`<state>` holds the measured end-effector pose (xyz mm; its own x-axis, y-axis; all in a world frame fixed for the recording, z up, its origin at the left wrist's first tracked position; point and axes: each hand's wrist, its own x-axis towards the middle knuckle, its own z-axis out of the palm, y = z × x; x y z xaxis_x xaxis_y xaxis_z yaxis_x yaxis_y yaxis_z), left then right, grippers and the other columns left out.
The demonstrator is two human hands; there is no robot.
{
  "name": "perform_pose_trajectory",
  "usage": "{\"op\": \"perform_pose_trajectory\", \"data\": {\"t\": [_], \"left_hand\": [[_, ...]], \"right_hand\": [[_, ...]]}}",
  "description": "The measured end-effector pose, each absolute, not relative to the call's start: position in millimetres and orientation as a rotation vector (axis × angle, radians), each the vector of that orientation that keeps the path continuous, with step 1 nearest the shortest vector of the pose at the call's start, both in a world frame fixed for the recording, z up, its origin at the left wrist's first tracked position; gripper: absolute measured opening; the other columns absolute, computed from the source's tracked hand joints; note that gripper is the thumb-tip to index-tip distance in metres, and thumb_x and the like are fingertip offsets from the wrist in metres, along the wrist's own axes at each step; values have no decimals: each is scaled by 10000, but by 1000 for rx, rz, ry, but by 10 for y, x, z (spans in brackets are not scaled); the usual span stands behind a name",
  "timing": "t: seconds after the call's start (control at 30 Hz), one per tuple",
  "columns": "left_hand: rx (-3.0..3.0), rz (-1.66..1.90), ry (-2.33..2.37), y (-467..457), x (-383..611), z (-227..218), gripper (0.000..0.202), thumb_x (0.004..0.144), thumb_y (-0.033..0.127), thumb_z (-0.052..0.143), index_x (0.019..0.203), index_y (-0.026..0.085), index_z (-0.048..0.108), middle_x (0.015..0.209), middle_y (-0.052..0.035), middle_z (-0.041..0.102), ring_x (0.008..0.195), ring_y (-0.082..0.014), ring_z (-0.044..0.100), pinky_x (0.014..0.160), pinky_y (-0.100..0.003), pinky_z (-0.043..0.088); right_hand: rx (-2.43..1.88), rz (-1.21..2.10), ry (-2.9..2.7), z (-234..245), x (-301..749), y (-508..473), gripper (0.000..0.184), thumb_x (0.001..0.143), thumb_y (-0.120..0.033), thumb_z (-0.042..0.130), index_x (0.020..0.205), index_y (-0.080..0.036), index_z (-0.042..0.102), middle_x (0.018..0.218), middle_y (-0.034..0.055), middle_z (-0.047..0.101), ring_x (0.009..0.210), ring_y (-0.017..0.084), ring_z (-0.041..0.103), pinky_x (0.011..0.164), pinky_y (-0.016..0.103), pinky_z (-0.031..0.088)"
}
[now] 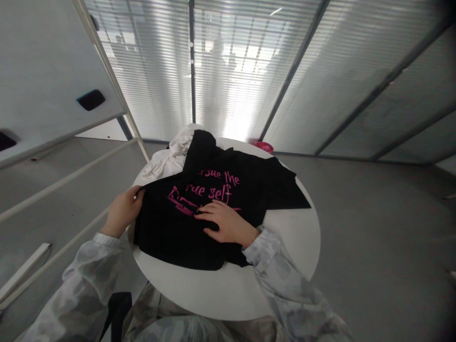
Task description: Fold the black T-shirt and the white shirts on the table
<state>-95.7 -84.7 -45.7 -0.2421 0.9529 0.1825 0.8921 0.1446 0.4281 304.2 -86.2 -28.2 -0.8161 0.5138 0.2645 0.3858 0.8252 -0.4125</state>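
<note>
A black T-shirt (249, 173) with pink lettering lies spread over a round white table, its left part folded or bunched so some letters are covered. At the shirt's left edge, my left hand (123, 212) pinches the cloth between thumb and fingers. My right hand (226, 223) rests on the printed front, fingers stretched out over the lower pink lines, holding nothing. Behind the shirt's upper left part is a crumpled white cloth (167, 156), partly hidden by the black fabric.
The round white table (228, 297) stands close to my lap. A whiteboard (46, 61) on a pale frame is at the left. Glass panels with blinds (235, 71) form the far wall. Beyond the table's far edge a pink basket (264, 146) shows.
</note>
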Motion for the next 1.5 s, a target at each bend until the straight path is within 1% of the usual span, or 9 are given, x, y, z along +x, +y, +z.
{"op": "perform_pose_trajectory", "data": {"t": [0.3,0.5,0.6,0.77,0.93,1.07,1.23,1.37,1.5], "left_hand": [[1332,1130,1814,-847,-760,-178,590,848,698,696,1111,182,810,953,-49,820,904,-286,742,758,-322,582],[1500,1070,1666,-979,-416,201,553,923,710,663,1155,226,793,970,-38,812,903,-282,739,754,-326,594],[1605,1000,1509,-1048,-156,279,520,973,690,634,1163,228,780,1018,-52,812,941,-285,744,830,-357,614],[1752,834,1189,-1267,296,147,523,1035,543,656,1476,262,659,1266,-84,791,1109,-294,756,988,-434,632],[1943,486,844,-1495,594,-21,776,1051,345,661,1749,348,322,1527,-102,664,1108,-222,764,1026,-400,627],[2100,342,720,-1558,656,119,699,1020,328,716,1677,352,479,1499,-105,684,1171,-250,760,1066,-399,602],[1906,394,760,-1345,507,287,449,1071,477,642,1484,302,677,1247,-92,805,934,-226,786,789,-337,625],[1732,891,1173,-756,333,100,471,1027,607,637,1246,204,742,994,-93,802,760,-218,724,733,-359,597],[1589,1333,1749,-94,275,-261,501,934,651,722,1125,187,705,1097,-110,782,840,-221,713,800,-353,554]], "right_hand": [[-642,540,-2710,-263,3051,-870,490,984,-316,768,1471,-318,714,1580,59,665,1499,289,576,1351,572,287],[-604,523,-2738,-299,2980,-924,577,972,-390,801,1527,-298,673,1640,87,608,1573,320,497,1362,590,244],[-603,550,-2672,-280,2988,-910,372,1016,-385,762,1381,-311,763,1517,53,714,1476,281,601,1357,557,270],[-931,477,-2296,-226,3129,-787,248,1125,-315,582,1042,-272,813,1077,30,847,1053,233,765,1257,506,411],[-1129,559,-1978,-311,3215,-679,249,1138,-386,564,1283,-273,731,1086,39,846,1085,253,776,1174,483,478],[-1129,544,-2069,-412,3165,-659,345,1017,-358,767,1342,-275,691,1028,14,834,1038,246,770,1203,494,449],[-1059,504,-2253,-444,3103,-675,201,931,-198,799,1115,-263,752,982,5,797,922,217,722,1246,540,388],[-997,550,-2248,-376,3104,-692,124,899,-158,758,968,-254,720,872,-25,741,815,190,681,1247,547,380],[-970,593,-2199,-318,3114,-709,141,855,-125,717,904,-252,677,792,-30,668,789,194,640,1087,452,498]]}}
